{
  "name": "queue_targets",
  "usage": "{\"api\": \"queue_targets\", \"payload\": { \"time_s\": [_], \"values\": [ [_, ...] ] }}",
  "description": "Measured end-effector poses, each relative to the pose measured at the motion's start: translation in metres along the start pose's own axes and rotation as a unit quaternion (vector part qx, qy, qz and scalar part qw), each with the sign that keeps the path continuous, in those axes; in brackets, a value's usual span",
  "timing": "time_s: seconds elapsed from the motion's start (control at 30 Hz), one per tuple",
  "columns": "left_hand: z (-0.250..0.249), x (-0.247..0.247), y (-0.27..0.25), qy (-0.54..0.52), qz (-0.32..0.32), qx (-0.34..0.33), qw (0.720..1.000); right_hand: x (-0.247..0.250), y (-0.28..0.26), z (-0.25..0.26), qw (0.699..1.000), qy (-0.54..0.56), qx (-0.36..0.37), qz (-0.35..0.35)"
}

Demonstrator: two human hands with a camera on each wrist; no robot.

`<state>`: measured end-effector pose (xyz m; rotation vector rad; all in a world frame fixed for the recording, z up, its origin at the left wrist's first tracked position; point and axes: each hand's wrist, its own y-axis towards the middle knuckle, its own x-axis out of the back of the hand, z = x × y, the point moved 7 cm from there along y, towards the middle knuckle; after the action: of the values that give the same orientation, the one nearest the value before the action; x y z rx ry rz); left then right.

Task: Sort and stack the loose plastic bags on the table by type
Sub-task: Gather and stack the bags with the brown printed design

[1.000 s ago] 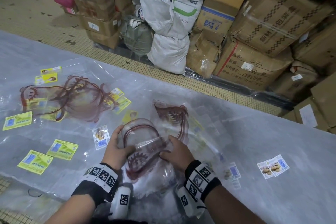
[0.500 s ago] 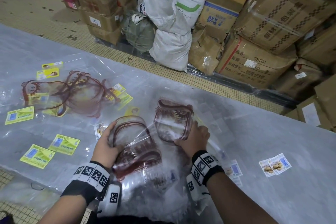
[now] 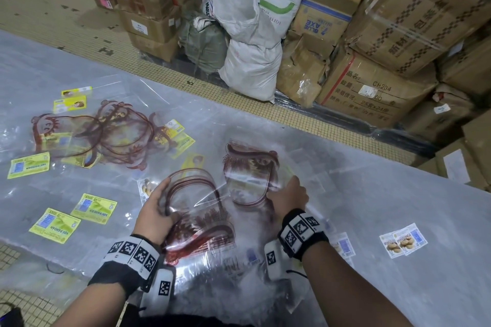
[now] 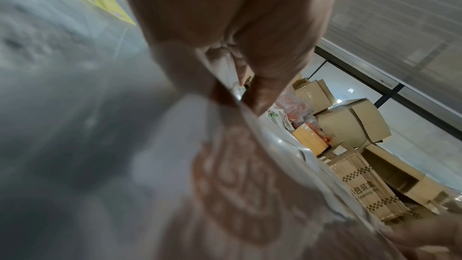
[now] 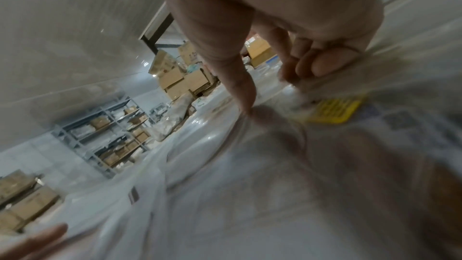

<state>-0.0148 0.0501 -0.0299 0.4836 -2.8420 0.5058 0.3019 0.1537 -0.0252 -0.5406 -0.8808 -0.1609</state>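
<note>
My left hand [image 3: 156, 210] grips a bunch of clear plastic bags with dark-red printed outlines [image 3: 196, 210] by its left edge; the left wrist view shows thumb and fingers [image 4: 260, 94] pinching the film. My right hand [image 3: 288, 195] pinches the right edge of another red-printed clear bag [image 3: 249, 170], lifted just above the table; in the right wrist view its fingers [image 5: 322, 64] curl on clear film. A loose heap of similar red-printed bags [image 3: 106, 135] lies at the left. Yellow-green labelled bags [image 3: 55, 224] lie near the front left edge.
The table [image 3: 385, 207] is covered in clear plastic sheet. Bags with cookie-picture labels [image 3: 403, 243] lie at the right. Beyond the far edge are a tiled floor, cardboard boxes [image 3: 377, 93] and white sacks [image 3: 249, 66].
The two hands have moved apart. The right hand went up and right, drawing one red-printed bag away from the bunch that the left hand keeps holding.
</note>
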Motion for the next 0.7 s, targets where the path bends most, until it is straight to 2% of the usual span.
{"api": "queue_targets", "payload": {
  "time_s": [0.1, 0.4, 0.47, 0.6, 0.7],
  "values": [
    [-0.004, 0.000, -0.003, 0.013, 0.001, 0.004, 1.000, -0.002, 0.003, -0.001, 0.998, 0.069, -0.010, 0.004],
    [0.005, 0.003, 0.002, 0.009, -0.008, 0.019, 1.000, -0.004, -0.003, 0.011, 0.970, 0.232, 0.045, 0.050],
    [0.005, 0.002, 0.002, 0.018, -0.004, 0.014, 1.000, -0.002, -0.007, 0.015, 0.965, 0.250, 0.067, 0.044],
    [-0.002, 0.000, 0.001, 0.009, 0.002, -0.001, 1.000, 0.005, -0.021, 0.026, 0.958, 0.238, 0.154, 0.032],
    [-0.005, -0.001, 0.002, -0.018, 0.004, -0.005, 1.000, 0.008, -0.022, 0.026, 0.953, 0.240, 0.183, 0.039]
  ]
}}
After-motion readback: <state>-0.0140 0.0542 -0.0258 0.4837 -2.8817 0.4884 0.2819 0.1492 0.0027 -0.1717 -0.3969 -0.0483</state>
